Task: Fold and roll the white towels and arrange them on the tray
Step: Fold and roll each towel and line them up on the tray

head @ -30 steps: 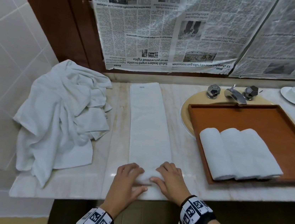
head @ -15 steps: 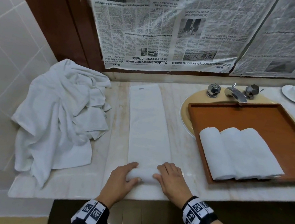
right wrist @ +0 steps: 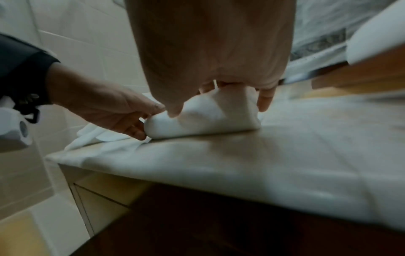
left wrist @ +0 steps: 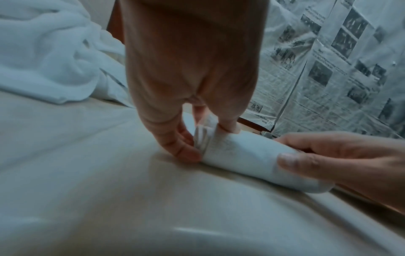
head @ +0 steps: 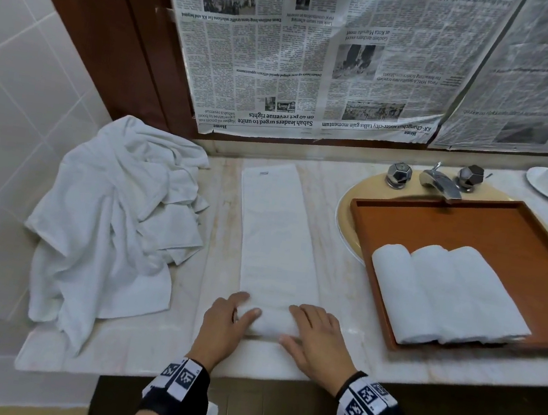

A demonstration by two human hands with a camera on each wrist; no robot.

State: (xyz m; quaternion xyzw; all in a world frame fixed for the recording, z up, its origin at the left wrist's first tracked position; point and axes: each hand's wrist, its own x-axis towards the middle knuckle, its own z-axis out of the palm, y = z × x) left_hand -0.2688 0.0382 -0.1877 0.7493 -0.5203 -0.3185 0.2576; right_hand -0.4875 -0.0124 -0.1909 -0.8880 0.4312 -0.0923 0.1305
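White towels: a crumpled heap (head: 108, 221) is left loose beside the left hand (head: 221, 326). Between both hands, the folded white terry strip (head: 279, 239) has been rolled thicker than half a second ago; its roll (head: 270, 322) is gripped by curled fingers (left wrist: 175, 145), the right hand (head: 313, 339) likewise. Beyond the right fingers, three finished rolls (head: 445, 294) are laid on the brown wooden tray (head: 504, 235). Rolling is judged barely begun.

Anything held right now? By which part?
Yes: both hands grip the towel at its rolled near end, left hand on the roll's left end, right hand on its right end.
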